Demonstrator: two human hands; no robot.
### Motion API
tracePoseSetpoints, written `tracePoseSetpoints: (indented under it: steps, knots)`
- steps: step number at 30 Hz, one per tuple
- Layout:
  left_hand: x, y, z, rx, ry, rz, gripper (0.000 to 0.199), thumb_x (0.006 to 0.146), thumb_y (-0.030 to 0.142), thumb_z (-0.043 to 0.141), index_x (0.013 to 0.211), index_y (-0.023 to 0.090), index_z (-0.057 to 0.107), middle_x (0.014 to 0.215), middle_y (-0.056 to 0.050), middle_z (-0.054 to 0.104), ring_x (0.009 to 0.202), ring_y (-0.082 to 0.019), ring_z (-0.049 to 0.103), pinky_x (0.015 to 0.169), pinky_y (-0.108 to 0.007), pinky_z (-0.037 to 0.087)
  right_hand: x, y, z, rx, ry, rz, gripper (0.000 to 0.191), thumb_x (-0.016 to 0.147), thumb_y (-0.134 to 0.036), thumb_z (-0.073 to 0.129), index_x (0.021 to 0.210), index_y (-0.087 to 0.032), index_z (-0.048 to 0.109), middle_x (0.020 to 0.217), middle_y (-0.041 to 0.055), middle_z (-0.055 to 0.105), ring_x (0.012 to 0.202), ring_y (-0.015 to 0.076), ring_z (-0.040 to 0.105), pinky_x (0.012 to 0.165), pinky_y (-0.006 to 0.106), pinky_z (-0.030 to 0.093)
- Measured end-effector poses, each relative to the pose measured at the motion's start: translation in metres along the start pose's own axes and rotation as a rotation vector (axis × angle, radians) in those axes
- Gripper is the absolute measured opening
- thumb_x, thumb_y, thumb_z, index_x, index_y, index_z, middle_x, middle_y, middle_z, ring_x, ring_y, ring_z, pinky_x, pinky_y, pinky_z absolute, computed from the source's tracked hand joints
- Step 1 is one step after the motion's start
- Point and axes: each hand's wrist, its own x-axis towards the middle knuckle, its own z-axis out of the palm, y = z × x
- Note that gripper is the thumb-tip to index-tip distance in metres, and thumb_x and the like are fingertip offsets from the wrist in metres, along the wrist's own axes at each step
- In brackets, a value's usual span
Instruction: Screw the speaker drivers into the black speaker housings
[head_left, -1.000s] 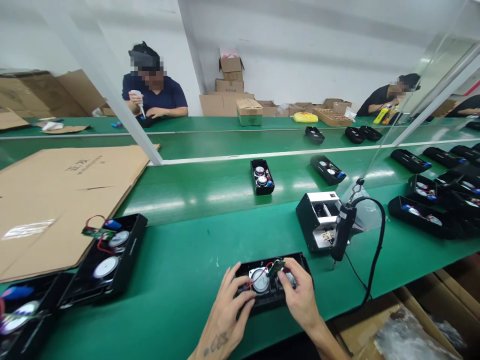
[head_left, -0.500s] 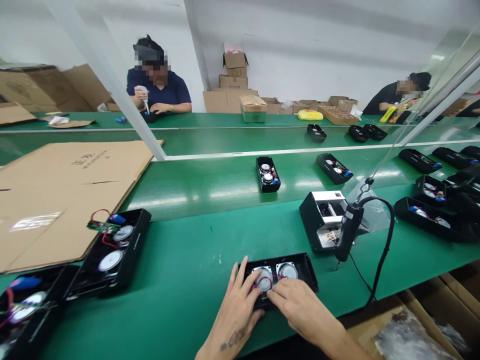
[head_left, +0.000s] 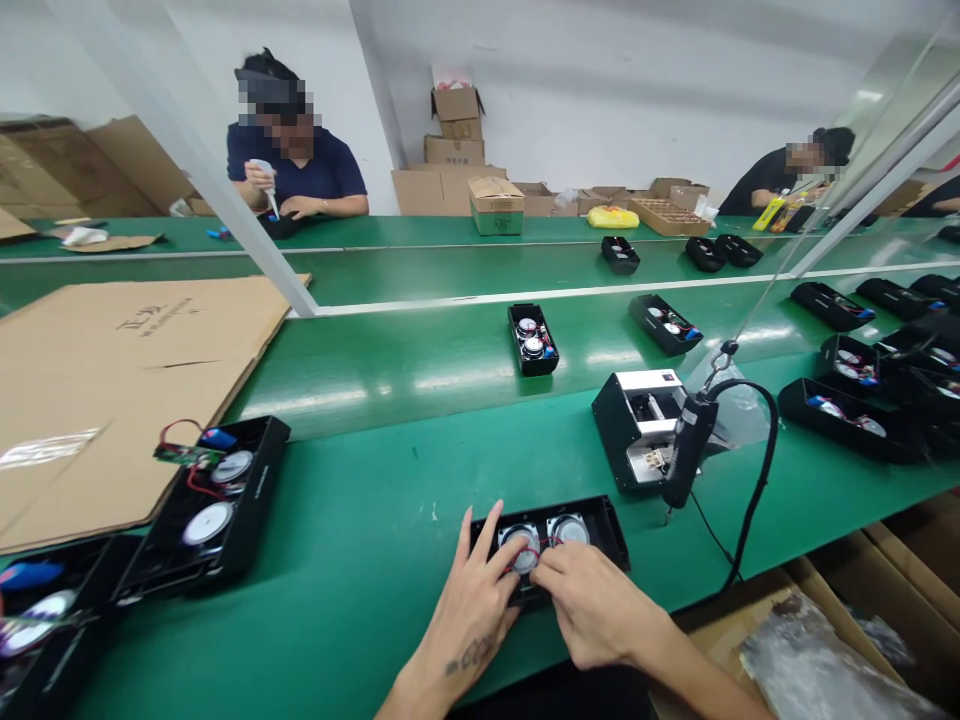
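Note:
A black housing [head_left: 611, 530] with two round speakers and red wires lies on the green bench before me. My left hand [head_left: 474, 590] rests over its left end, fingers spread, with fingertips on the left speaker [head_left: 527, 556]. Between the two speakers, my right hand [head_left: 589, 600] has its fingers pinched together at the red wires; whatever they grip is too small to name. The right speaker [head_left: 570, 530] shows just above my right knuckles.
A black electric screwdriver [head_left: 690, 450] hangs beside a black and silver machine [head_left: 637, 430]. Open housings [head_left: 259, 500] and flat cardboard [head_left: 150, 370] lie left. Beyond the belt [head_left: 405, 370], two people work. Boxes [head_left: 720, 620] with plastic bags stand lower right.
The whole view has shifted slightly. My right hand has turned a little over the housing, its wrist lower, fingers still near the wires. My left hand stays on the left end.

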Motion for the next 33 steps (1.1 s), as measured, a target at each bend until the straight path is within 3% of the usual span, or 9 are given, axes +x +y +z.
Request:
tracePoseSetpoints:
  steps: [4,7,12,14,15,18,21,28,33]
  knots:
    - [0.002,-0.001,0.003,0.039,-0.051,0.026,0.032,0.086,0.032,0.089,0.115,0.025,0.079,0.152,-0.005,0.067,0.164,-0.048,0.027,0.133,-0.082,0.003,-0.001,0.000,0.017,-0.026,0.053,-0.021,0.045,0.079,-0.001,0.056,0.121,-0.014,0.066,0.108,0.0114,0.076,0.093,0.0264,0.067,0.093,0.040,0.054]
    - [0.007,-0.004,0.003,0.028,-0.082,0.028,0.025,0.086,0.038,0.090,0.105,0.024,0.081,0.152,-0.006,0.067,0.162,-0.052,0.029,0.129,-0.086,0.001,0.001,0.000,0.020,-0.019,0.034,-0.008,0.038,0.079,0.000,0.058,0.112,-0.015,0.068,0.100,0.0095,0.077,0.091,0.0259,0.067,0.090,0.038,0.053]
    - [0.046,-0.023,-0.023,-0.195,-0.312,-0.055,0.029,0.075,0.032,0.096,0.102,0.027,0.084,0.148,-0.006,0.070,0.160,-0.053,0.032,0.128,-0.084,0.006,0.024,0.002,-0.017,-0.045,-0.067,0.057,0.029,0.085,-0.006,0.064,0.113,-0.013,0.071,0.101,0.0142,0.079,0.094,0.0290,0.071,0.092,0.040,0.049]
    - [0.070,-0.037,-0.036,-0.343,-0.449,-0.149,0.024,0.070,0.034,0.098,0.087,0.025,0.084,0.148,-0.004,0.070,0.157,-0.050,0.040,0.131,-0.075,0.015,0.041,0.009,-0.039,0.000,-0.129,0.111,0.034,0.085,-0.009,0.068,0.118,-0.014,0.073,0.100,0.0133,0.081,0.090,0.0287,0.073,0.089,0.039,0.047]
    - [0.080,-0.044,-0.041,-0.384,-0.483,-0.176,0.023,0.069,0.037,0.098,0.079,0.024,0.081,0.147,-0.003,0.071,0.151,-0.046,0.049,0.129,-0.067,0.027,0.049,0.013,-0.048,0.044,-0.149,0.142,0.039,0.084,-0.011,0.070,0.122,-0.015,0.074,0.099,0.0114,0.082,0.088,0.0280,0.074,0.087,0.037,0.047]
    - [0.103,-0.059,-0.052,-0.449,-0.536,-0.214,0.041,0.067,0.048,0.095,0.056,0.020,0.067,0.139,0.002,0.074,0.110,-0.029,0.074,0.093,-0.038,0.056,0.069,0.025,-0.065,0.149,-0.183,0.205,0.045,0.079,-0.017,0.076,0.124,-0.019,0.077,0.095,0.0063,0.083,0.085,0.0259,0.075,0.073,0.030,0.044]
    - [0.110,-0.064,-0.055,-0.494,-0.560,-0.231,0.050,0.066,0.053,0.093,0.051,0.019,0.059,0.133,0.005,0.076,0.078,-0.017,0.069,0.066,-0.030,0.046,0.077,0.031,-0.068,0.152,-0.182,0.228,0.042,0.077,-0.023,0.082,0.118,-0.021,0.080,0.098,0.0050,0.084,0.088,0.0256,0.075,0.066,0.029,0.039]
    - [0.108,-0.063,-0.050,-0.566,-0.559,-0.263,0.050,0.063,0.055,0.092,0.053,0.019,0.058,0.130,0.002,0.075,0.092,-0.020,0.069,0.072,-0.029,0.044,0.080,0.029,-0.065,0.124,-0.206,0.268,0.046,0.075,-0.031,0.088,0.119,-0.022,0.082,0.092,0.0050,0.083,0.088,0.0272,0.076,0.066,0.029,0.037]
    - [0.109,-0.064,-0.050,-0.593,-0.571,-0.269,0.050,0.064,0.057,0.089,0.051,0.019,0.059,0.128,0.003,0.075,0.086,-0.017,0.065,0.067,-0.029,0.040,0.081,0.025,-0.066,0.083,-0.197,0.274,0.050,0.080,-0.034,0.084,0.128,-0.020,0.079,0.095,0.0081,0.084,0.095,0.0311,0.078,0.073,0.031,0.042]
